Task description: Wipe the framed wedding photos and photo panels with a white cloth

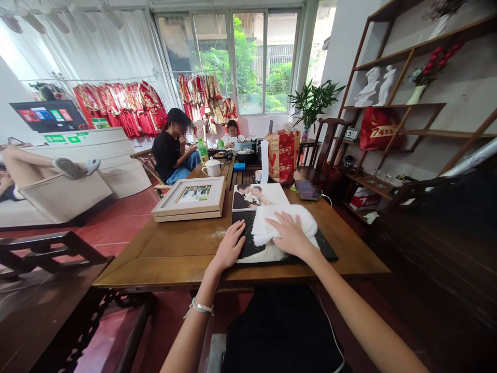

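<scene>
On the wooden table in front of me lies a flat black board (329, 250), with a fluffy white cloth (308, 217) spread over much of its upper part. My right hand (289, 235) rests flat on the cloth, fingers spread. At the board's left edge, my left hand (232, 243) lies with its fingers stretched out over the black surface. A pale patch (267, 254) shows on the board below the cloth; whether it is fabric or a picture I cannot tell. Just behind the board is a wedding photo print (264, 196) of a couple.
Stacked light picture frames (194, 199) lie to the left. A phone (308, 190) with a cable and a red paper bag (284, 155) stand behind. Farther back are a white teapot (212, 167) and a green bottle (202, 151). A person in black (169, 147) sits at the far left side.
</scene>
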Demonstrator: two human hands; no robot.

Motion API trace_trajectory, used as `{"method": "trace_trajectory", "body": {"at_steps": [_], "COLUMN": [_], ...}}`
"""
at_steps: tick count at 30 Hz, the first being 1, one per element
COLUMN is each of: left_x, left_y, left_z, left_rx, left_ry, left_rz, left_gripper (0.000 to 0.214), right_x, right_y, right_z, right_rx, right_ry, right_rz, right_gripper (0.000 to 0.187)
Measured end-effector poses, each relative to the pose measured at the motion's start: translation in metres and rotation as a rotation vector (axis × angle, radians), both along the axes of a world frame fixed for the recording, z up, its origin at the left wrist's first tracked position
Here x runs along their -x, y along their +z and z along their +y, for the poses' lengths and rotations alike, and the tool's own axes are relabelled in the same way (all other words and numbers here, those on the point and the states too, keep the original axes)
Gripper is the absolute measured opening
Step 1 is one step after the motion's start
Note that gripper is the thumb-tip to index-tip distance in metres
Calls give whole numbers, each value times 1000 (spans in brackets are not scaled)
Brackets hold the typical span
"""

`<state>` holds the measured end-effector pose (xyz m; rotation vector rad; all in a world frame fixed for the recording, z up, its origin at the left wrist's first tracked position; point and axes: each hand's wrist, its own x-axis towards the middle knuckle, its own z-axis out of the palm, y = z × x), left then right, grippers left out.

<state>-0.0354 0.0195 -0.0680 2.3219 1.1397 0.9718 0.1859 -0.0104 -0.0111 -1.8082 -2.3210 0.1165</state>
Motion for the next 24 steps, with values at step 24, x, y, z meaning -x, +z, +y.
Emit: {"method": "trace_trajectory", "body": {"at_steps": [24], "left_x": [-2], "left_y": [5], "left_z": [-8], "left_rx": [19], "left_ry": [30], "left_rz": [-35], "left_gripper": [39], "right_x": [-25], "right_y": [-11], "right_z": [-5], "right_rx": [-79], "right_ry": [-126], "right_rz": [-1], "right_gripper": [57]}}
